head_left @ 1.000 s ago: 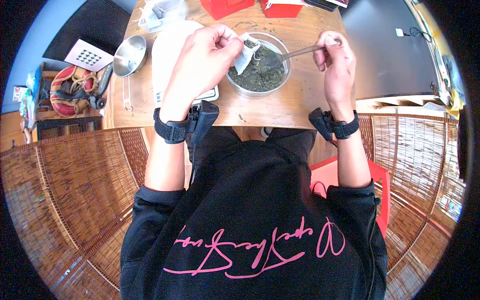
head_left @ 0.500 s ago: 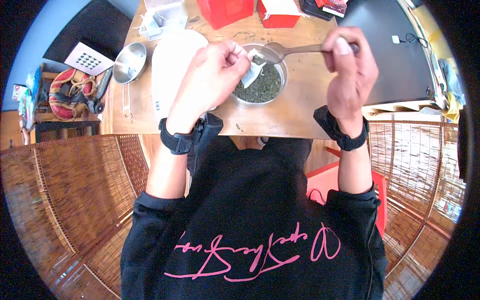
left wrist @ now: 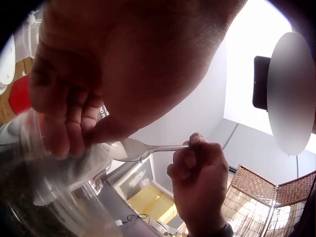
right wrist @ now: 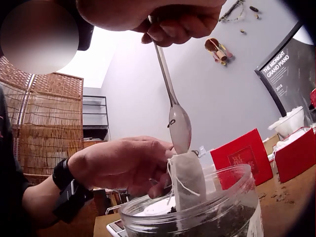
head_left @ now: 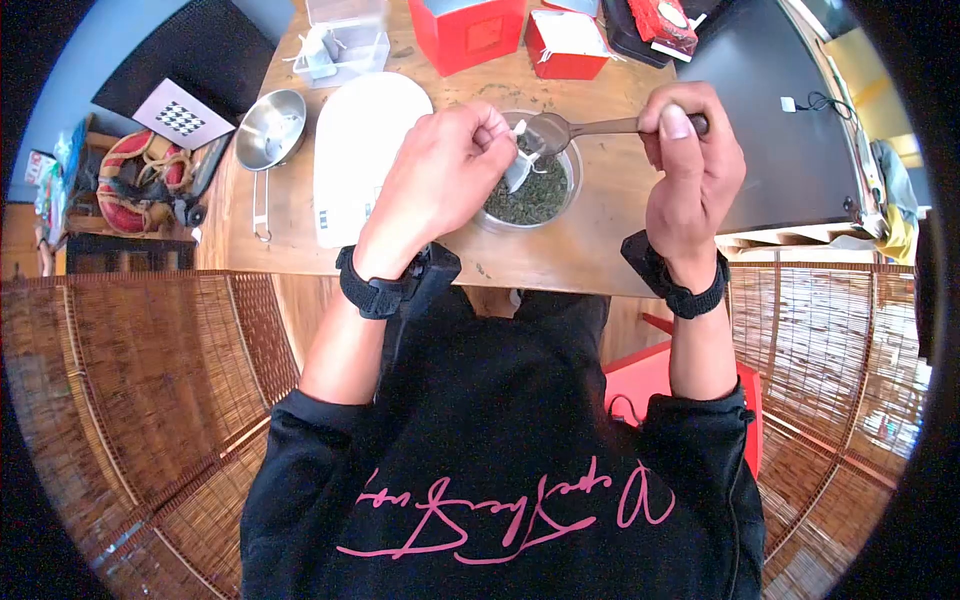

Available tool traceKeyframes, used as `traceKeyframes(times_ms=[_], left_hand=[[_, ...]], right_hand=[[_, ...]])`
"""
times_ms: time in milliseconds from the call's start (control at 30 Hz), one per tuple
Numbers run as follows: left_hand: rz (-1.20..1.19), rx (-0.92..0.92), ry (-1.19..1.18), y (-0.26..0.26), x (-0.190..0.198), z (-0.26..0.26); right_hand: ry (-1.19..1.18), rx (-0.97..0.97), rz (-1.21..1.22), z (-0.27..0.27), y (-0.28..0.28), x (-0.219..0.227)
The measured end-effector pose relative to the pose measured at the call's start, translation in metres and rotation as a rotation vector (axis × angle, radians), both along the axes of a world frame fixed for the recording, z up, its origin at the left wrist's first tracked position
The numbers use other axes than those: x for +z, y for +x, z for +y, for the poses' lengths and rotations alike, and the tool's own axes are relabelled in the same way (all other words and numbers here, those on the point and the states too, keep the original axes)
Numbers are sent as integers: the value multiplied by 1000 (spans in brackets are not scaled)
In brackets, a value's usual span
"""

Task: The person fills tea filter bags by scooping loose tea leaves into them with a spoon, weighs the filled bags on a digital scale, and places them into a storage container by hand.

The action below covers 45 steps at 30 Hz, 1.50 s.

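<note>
My left hand pinches a small white drawstring tea bag at its top, over a clear round jar. Dark green dried tea leaves lie in the jar. My right hand grips the handle end of a spoon, fingers curled round it and thumb on top. In the right wrist view the spoon's bowl points down, its tip right at the bag's mouth. A dark leaf bit clings to the bowl. The bag's strings hang loose down its side.
A white kitchen scale lies left of the jar, with a small metal pan beyond it. At the back stand a clear plastic box with white bags and red boxes. Leaf bits dot the wooden table.
The spoon has come up out of the tea leaves and over to the tea bag's mouth. The left hand keeps its pinch on the bag. The head view has shifted slightly.
</note>
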<state>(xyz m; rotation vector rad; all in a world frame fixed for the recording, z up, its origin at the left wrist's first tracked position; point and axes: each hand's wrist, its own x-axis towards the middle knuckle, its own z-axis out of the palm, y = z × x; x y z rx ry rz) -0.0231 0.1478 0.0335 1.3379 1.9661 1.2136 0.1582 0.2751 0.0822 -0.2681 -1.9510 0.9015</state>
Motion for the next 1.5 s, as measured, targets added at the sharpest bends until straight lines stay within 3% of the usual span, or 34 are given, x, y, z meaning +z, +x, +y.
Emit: traceKeyframes(times_ms=[133,167,267,333,400,467,567,700,767,900,967,1133,1200,1367,1500], left_hand=[[22,-28,22,2,-2,1],[8,-12,20,2,-3,1],[-22,6,16,0,-3,-1],[-85,15,50,-1,-5,-1],[-158,24,77,0,-6,-2],[-406,-9,108,-2,-4,-2],[-257,27,109,-4,-7,-5],[-369,4,126,-6,2,-10],[-212,54,12,-7,4,-12],[-306,7,118,-8,-3,-10],[-341,14,93,-8,-3,-11],[-300,21,77,-6,-2,-13],[-256,40,50,-6,-2,-13],[-93,47,103,-2,-6,-10],[-121,33,154,2,-5,-6]], right_hand=[[108,36,-87,-3,-1,-9],[-2,-10,-84,-2,5,-5],[-83,-1,96,9,12,-3],[-103,9,89,12,14,-11],[-102,-67,11,13,11,-25],[-185,-63,-106,10,13,-35],[-289,-76,-266,5,8,-46],[-299,-51,-297,3,12,-51],[-372,-18,-115,5,16,-48],[-285,-88,-239,3,18,-41],[-293,-52,-105,1,16,-42],[-206,-61,-121,-3,21,-26],[-226,24,117,-3,19,-21],[-242,-20,158,-10,19,-6],[-254,18,199,-9,17,0]])
